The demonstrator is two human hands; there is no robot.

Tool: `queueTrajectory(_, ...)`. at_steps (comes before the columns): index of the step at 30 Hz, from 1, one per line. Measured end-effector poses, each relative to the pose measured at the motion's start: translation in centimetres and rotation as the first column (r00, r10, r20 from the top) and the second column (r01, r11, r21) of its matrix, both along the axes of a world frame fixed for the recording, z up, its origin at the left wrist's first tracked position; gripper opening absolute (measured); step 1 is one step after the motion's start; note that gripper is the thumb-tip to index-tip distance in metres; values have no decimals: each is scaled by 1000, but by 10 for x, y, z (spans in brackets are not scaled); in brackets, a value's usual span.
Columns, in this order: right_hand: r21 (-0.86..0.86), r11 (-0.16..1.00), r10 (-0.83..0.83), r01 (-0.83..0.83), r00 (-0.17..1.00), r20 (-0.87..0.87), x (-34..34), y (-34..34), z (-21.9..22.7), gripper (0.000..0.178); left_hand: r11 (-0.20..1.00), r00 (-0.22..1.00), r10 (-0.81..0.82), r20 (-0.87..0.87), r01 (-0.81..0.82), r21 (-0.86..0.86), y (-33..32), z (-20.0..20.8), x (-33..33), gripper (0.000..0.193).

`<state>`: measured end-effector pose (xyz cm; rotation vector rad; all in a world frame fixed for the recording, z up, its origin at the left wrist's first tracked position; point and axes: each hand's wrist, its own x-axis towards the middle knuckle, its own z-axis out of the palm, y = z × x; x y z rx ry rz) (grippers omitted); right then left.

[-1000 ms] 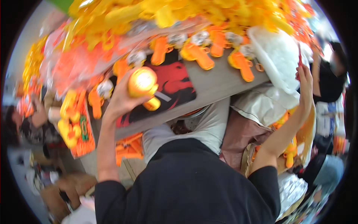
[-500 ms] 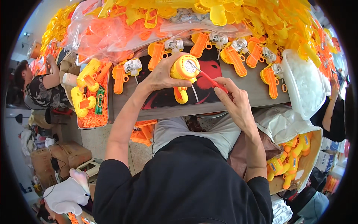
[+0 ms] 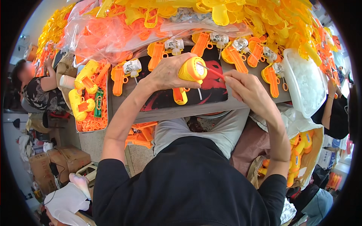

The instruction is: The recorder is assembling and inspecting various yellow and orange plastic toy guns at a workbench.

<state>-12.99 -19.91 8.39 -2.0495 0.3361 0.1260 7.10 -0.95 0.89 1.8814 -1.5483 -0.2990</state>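
L-hand grip (image 3: 167, 73) is wrapping round yellow toy body (image 3: 192, 71), holding it over blk/red mat (image 3: 218, 95) on grey surface (image 3: 122, 103), rd. end tilting up & to R. R-hand grip (image 3: 252, 90) is clasping red-handled screwdriver (image 3: 215, 72), thin shaft pointing L, tip sitting at toy's rd. end; can't tell if touching. White strip (image 3: 200, 94) is showing just below toy. Half-built orange/yellow toys (image 3: 234, 58) w/ clear parts are lying in rough row beyond & beside hands. Yellow parts (image 3: 264, 20) are lying heaped at back, clear bag (image 3: 107, 35) of orange pcs. to their L. White tub (image 3: 292, 81) is holding translucent pcs. at R. Tray (image 3: 92, 131) at L is holding orange rings, yellow toy bodies & green part (image 3: 99, 102).
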Motion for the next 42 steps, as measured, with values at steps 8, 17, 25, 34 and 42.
queueTrajectory(8,602,714,-517,357,849,110,14,41,-111,29,967,915,255,-312,-243,76,-16,-15,-5,58)
queueTrajectory(17,34,951,-310,308,945,104,66,-77,-105,34,893,456,370,-810,-414,175,15,-29,14,50)
queueTrajectory(25,-15,926,-375,377,923,89,30,-124,-96,36,928,490,333,-805,-322,188,39,-15,-4,55)
queueTrajectory(34,-301,912,-215,279,949,229,14,-47,-103,37,904,527,370,-765,-393,167,45,-18,1,53)
queueTrajectory(42,-546,681,-348,488,872,346,11,-15,-156,36,882,576,407,-709,-449,142,73,-22,6,55)
